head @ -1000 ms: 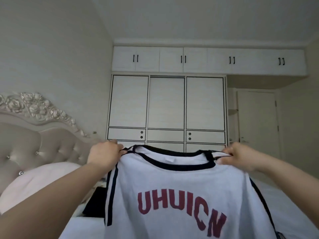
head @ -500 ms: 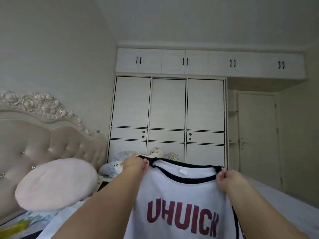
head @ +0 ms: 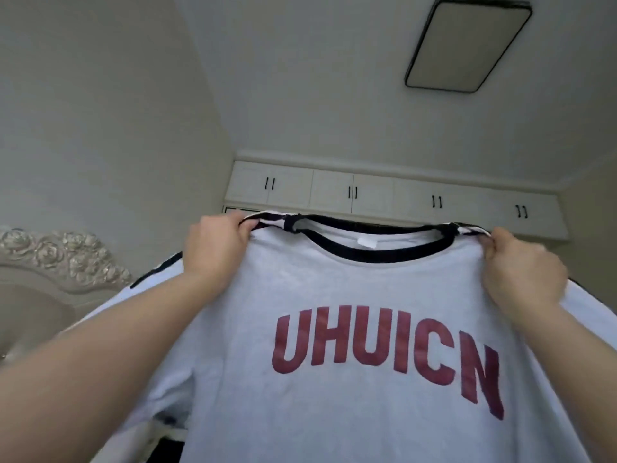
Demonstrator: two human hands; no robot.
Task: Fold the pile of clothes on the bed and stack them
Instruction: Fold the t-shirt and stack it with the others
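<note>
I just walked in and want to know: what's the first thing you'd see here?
A big white T-shirt with red letters fills the middle, held up by its shoulders. The left hand and right hand pinch it on either side of the dark collar. Above, a rectangular ceiling light sits at the top right.

The T-shirt [head: 350, 295] is soft matt knit cloth with flat printed red lettering; the cabinet doors [head: 334, 192] look smooth, satin-painted.

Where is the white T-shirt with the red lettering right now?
In the head view, the white T-shirt hangs centre frame, held by its shoulders between the left hand and right hand, below the wall cabinets.
</note>
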